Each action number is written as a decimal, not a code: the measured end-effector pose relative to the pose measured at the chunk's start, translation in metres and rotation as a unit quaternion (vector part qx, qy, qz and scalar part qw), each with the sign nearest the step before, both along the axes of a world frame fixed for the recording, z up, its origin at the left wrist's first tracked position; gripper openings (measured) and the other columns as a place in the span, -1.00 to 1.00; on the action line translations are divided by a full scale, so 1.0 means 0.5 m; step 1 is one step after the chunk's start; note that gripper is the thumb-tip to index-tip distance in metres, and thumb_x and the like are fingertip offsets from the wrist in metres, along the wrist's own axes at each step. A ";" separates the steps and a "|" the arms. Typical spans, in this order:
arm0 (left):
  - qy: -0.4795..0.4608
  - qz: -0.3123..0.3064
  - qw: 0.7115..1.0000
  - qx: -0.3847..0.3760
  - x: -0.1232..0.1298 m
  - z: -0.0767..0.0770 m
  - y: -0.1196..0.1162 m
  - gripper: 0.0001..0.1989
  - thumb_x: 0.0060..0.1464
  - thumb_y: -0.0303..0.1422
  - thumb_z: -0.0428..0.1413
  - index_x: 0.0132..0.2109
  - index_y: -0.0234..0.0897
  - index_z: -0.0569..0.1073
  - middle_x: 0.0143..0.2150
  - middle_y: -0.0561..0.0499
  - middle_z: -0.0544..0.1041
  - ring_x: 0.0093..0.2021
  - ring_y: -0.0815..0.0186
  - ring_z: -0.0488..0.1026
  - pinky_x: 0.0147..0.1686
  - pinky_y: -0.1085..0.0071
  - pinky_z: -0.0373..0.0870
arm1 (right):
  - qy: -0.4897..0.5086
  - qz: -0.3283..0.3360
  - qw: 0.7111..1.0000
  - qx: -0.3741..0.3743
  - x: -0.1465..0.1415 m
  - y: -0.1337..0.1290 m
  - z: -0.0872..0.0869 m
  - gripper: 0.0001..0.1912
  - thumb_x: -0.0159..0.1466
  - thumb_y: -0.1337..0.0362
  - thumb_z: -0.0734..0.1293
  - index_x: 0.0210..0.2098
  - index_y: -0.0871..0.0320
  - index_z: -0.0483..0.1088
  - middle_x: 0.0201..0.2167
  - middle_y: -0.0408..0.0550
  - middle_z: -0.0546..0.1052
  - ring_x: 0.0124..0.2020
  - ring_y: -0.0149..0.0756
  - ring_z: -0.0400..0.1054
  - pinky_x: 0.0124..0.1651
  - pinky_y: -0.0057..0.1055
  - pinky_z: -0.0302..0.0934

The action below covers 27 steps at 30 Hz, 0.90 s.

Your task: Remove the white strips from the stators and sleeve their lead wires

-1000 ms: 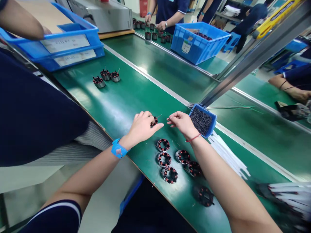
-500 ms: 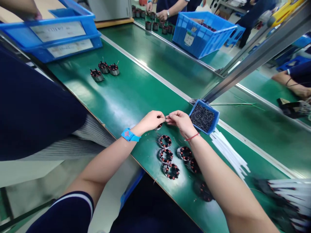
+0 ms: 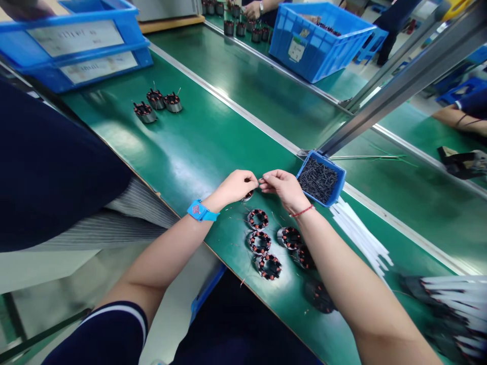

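Note:
My left hand [image 3: 239, 185] is closed over a small motor stator [image 3: 248, 195] with copper windings, mostly hidden under the fingers. Close by on the right, my right hand [image 3: 282, 188] is pinched. Whatever its fingertips hold is too small to make out. The two hands' fingertips almost meet above the green bench. Just beyond the right hand stands a blue bin [image 3: 335, 194] full of short black sleeves [image 3: 317, 177]. In front of the hands, several more stators [image 3: 259, 242] rest with their rings facing up and thin wires sticking out.
Three stators [image 3: 144, 112] stand farther left on the bench. White tubes [image 3: 359, 233] lie beside the bin; more [image 3: 456, 299] lie at lower right. A metal post [image 3: 380, 96] slants across the right. Blue crates [image 3: 87, 43] and co-workers' arms [image 3: 272, 5] surround the bench.
The view has shifted slightly, so the background crates sit a little differently. Both hands stay in nearly the same pose, fingertips close together at the stator.

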<state>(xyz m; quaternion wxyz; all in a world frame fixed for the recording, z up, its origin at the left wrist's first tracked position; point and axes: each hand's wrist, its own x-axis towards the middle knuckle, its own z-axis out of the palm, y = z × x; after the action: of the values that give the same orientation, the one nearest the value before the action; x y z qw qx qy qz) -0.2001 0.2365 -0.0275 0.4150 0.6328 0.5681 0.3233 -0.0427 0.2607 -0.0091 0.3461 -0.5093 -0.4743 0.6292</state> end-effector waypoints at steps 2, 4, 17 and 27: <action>0.001 0.001 1.000 0.002 0.000 0.000 0.001 -0.81 -0.01 -0.34 0.03 -0.41 -0.36 0.49 -0.59 0.09 0.41 -0.58 0.44 0.25 -0.58 0.53 0.11 | -0.007 0.007 1.000 0.002 0.000 0.000 -0.002 -0.88 0.11 0.31 0.39 -0.46 0.21 0.37 -0.54 -0.13 0.53 -0.53 -0.48 0.42 -0.42 -0.53 0.37; 0.004 0.002 1.000 0.004 0.000 -0.001 0.002 -0.81 -0.01 -0.35 0.03 -0.42 -0.35 0.49 -0.60 0.09 0.40 -0.58 0.45 0.25 -0.58 0.53 0.11 | -0.021 0.016 1.000 0.011 0.001 0.000 -0.005 -0.87 0.09 0.29 0.40 -0.46 0.21 0.38 -0.57 -0.15 0.51 -0.54 -0.48 0.40 -0.43 -0.53 0.35; 0.041 0.002 0.998 0.050 -0.001 -0.014 0.007 -0.83 0.01 -0.40 0.02 -0.43 -0.35 0.47 -0.51 0.06 0.46 -0.49 0.40 0.33 -0.48 0.48 0.21 | -0.310 0.100 0.889 0.321 -0.011 -0.025 -0.003 -0.89 0.20 0.34 0.23 -0.39 0.17 0.40 -0.34 0.01 0.48 -0.22 -0.21 0.34 -0.10 -0.27 0.20; 0.121 0.074 0.982 0.125 -0.018 0.013 -0.090 -0.64 0.13 -0.24 0.04 0.04 -0.32 0.32 -0.04 -0.13 0.42 -0.04 0.19 0.37 -0.03 0.24 0.31 | -0.122 0.119 0.985 0.026 0.002 -0.009 0.004 -0.68 0.33 0.15 0.14 -0.26 0.23 0.41 -0.43 -0.03 0.51 -0.58 -0.48 0.30 -0.51 -0.52 0.26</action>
<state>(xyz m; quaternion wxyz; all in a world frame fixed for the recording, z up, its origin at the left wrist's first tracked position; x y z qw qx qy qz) -0.2093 0.1914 -0.0209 0.2357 0.6707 0.6140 0.3429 -0.0419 0.2559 -0.0073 0.2212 -0.5127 -0.5862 0.5870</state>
